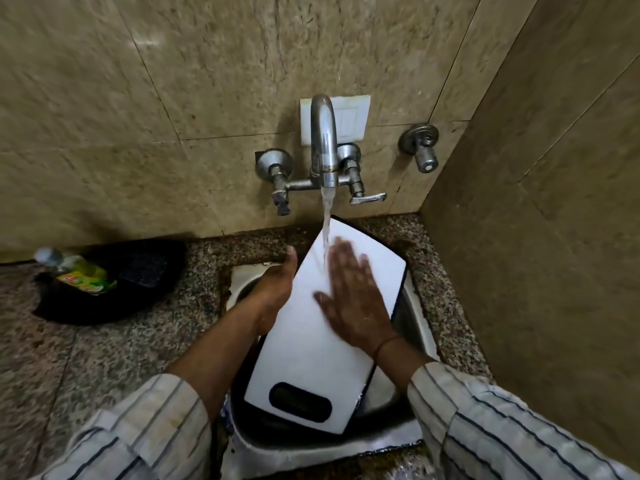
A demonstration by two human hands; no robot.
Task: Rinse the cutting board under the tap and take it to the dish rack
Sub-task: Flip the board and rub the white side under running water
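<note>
Black tray (pixel 138 296) with a green-labelled bottle (pixel 81 273) lying in it, at the back edge of the counter (pixel 104 358), left of the sink (pixel 417 320). Left hand (pixel 273 296) grips the left long edge of the white cutting board (pixel 311 358), thumb pointing up. The board is tilted over the sink, handle slot nearest the person. The tap (pixel 323 143) is running and its stream (pixel 327 216) strikes the board's face. Right hand (pixel 353 299) lies flat there, fingers straight and spread. Wall valve (pixel 420 147) at far right.

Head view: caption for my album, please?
Left hand holds a white cutting board under the running tap; right hand presses it.
</note>
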